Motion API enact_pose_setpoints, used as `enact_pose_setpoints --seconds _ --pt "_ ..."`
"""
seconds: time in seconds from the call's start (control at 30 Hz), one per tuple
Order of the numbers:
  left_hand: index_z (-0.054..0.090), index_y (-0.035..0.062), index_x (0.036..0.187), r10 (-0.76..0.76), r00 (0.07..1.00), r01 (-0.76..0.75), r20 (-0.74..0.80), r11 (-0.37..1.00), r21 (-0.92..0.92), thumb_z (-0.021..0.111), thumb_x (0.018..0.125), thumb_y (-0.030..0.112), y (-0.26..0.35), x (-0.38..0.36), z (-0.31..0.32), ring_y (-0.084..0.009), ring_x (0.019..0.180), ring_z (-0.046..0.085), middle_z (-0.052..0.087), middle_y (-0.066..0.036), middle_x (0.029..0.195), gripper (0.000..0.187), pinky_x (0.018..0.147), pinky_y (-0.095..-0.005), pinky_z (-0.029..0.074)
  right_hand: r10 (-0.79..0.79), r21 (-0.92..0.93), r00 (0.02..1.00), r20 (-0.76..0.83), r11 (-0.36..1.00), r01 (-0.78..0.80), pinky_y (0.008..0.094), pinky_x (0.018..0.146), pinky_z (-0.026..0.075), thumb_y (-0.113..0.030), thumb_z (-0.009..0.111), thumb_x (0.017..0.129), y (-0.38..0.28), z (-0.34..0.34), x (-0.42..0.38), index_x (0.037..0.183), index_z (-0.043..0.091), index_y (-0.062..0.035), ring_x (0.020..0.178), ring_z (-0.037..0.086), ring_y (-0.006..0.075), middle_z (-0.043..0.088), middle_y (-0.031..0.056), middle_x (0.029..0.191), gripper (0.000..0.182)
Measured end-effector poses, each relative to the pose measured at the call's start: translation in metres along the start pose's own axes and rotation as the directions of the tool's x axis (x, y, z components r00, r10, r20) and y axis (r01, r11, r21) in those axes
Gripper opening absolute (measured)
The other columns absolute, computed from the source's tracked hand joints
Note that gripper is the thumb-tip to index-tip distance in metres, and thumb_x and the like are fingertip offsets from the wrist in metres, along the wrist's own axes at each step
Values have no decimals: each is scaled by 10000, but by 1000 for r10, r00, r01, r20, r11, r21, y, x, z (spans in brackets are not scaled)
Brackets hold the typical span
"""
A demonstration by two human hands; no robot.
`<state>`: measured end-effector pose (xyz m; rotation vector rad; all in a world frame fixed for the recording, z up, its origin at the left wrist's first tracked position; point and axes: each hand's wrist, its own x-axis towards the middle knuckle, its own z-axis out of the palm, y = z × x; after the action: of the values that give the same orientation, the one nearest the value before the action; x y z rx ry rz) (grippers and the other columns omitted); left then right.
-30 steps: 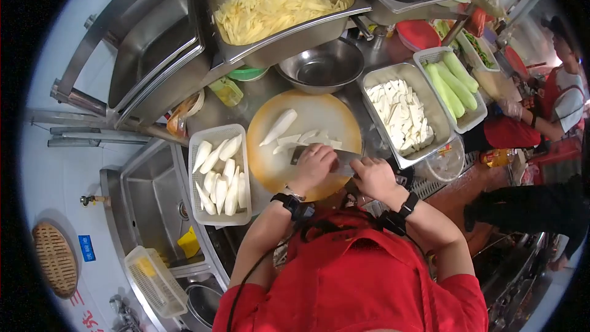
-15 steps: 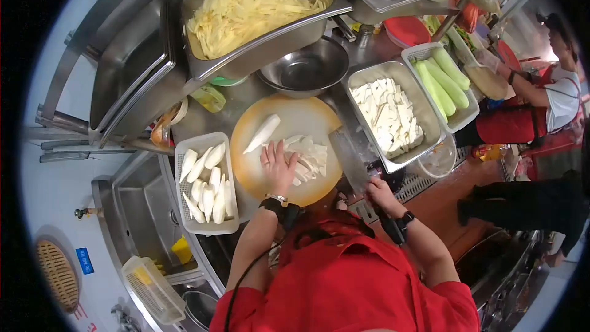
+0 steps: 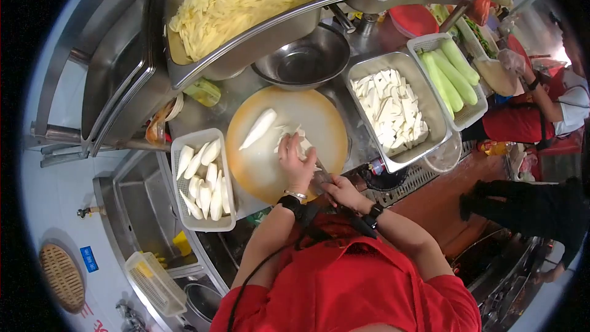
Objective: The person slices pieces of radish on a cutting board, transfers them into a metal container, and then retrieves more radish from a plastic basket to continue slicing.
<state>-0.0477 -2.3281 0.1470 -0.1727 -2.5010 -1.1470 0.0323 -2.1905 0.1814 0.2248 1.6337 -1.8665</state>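
On the round cutting board [image 3: 252,172], my left hand [image 3: 297,163] is cupped over a small pile of white vegetable slices [image 3: 302,142], its fingers curled against them. My right hand [image 3: 345,192] grips a cleaver [image 3: 321,176] by the handle. The blade, seen nearly edge-on, is against the slices near my left hand and partly hidden. A whole peeled white shoot [image 3: 258,128] lies at the board's upper left. More peeled shoots [image 3: 211,182] fill a white plastic basket [image 3: 230,216] to the left. A steel pan [image 3: 393,164] of cut white pieces [image 3: 390,110] stands to the right.
Behind the board sit a steel bowl [image 3: 301,64] and a raised pan of pale yellow strips [image 3: 236,6]. A basket of light green gourds [image 3: 452,80] stands at the right. Left is a sink [image 3: 138,200]. A co-worker [image 3: 522,101] stands at far right.
The cleaver has swung left onto the board in my right hand. My left hand has shifted right, and the spread slices are now bunched between hand and blade. The view has moved slightly.
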Motion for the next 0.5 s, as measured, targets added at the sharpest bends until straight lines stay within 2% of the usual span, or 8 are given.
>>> enact_pose_setpoints --seconds 0.13,0.2,0.27,0.33,0.4,0.43,0.47,0.5 --pt "492 44 1148 105 993 -110 -53 986 -124 669 676 222 44 24 2 -383 1106 416 455 -202 1184 535 931 -461 338 -110 -23 987 -114 994 108 245 427 386 -114 479 873 -23 -12 -29 978 506 -9 445 456 99 501 24 582 151" --pt "488 41 1148 190 978 -204 -84 955 -217 665 677 229 85 44 15 -378 1111 411 452 -200 1184 538 935 -457 331 -295 -207 907 -301 948 240 242 428 395 -92 505 853 -36 -28 -49 1005 515 -2 455 463 92 523 17 604 176" --pt "474 42 1159 278 954 -298 -109 888 -351 655 684 257 128 60 31 -365 1131 396 438 -197 1197 552 947 -452 309 -205 -184 885 -417 973 139 244 428 400 -80 505 847 -64 -45 -79 996 530 -13 468 472 79 516 -13 601 165" --pt "446 38 1182 319 946 -304 -51 828 -471 645 703 254 165 72 49 -375 1132 381 418 -207 1209 562 957 -441 303 -181 -122 832 -524 983 136 286 446 424 -91 515 826 -84 -64 -105 951 528 -16 453 511 164 539 48 559 146" --pt "438 25 1175 282 958 -191 52 763 -618 650 710 244 185 73 82 -389 1119 377 422 -216 1188 556 962 -435 300 -398 -583 695 -599 811 -38 379 498 457 -114 532 798 -89 -93 -119 918 522 -14 509 564 317 557 173 564 157" --pt "440 20 1164 280 950 -162 137 819 -551 658 713 248 184 72 97 -383 1117 379 426 -216 1179 550 961 -432 302 -520 -732 609 -599 664 -153 456 561 449 -140 546 775 -98 -100 -129 881 520 -1 627 556 421 534 268 626 177" --pt "443 15 1153 274 936 -141 220 868 -477 666 716 253 182 70 113 -378 1114 382 429 -216 1170 545 960 -429 304 -519 -763 596 -612 585 -274 480 584 439 -141 544 778 -103 -108 -136 871 521 4 676 560 424 551 270 664 173" --pt "453 8 1134 281 922 -151 266 894 -422 669 728 266 175 72 120 -351 1114 388 444 -202 1163 527 954 -425 310 -532 -749 562 -633 603 -273 480 588 440 -143 549 779 -99 -115 -141 875 517 6 683 553 433 551 277 684 180"
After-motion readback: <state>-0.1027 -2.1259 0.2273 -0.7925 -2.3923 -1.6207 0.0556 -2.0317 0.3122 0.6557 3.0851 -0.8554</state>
